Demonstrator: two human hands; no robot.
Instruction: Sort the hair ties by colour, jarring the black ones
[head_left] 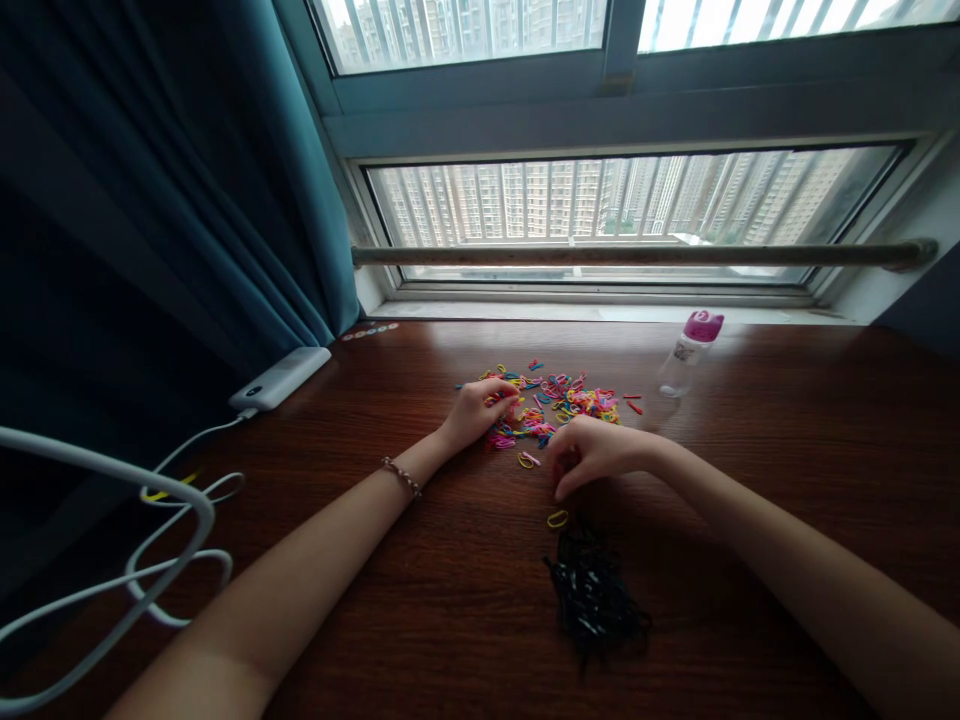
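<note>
A loose pile of small coloured elastic bands [592, 403] lies on the brown wooden table. My left hand [478, 408] rests at the pile's left side, thumb and fingers drawn together over some bands; what they grip, if anything, is hidden. Just in front of the pile, my right hand [592, 448] is closed in a pinch pointing down, its fingertips too small and dark to show what is in them. Close below those fingertips lies a single yellow band [557, 519]. Nearer to me is a heap of black elastic bands [596, 595].
A clear bottle with a pink cap [703, 325] stands at the back right. On the left are a white power bank [281, 382] and looping white cable [202, 520], beside a blue curtain [300, 200]. A metal rail [637, 256] crosses the window behind the table.
</note>
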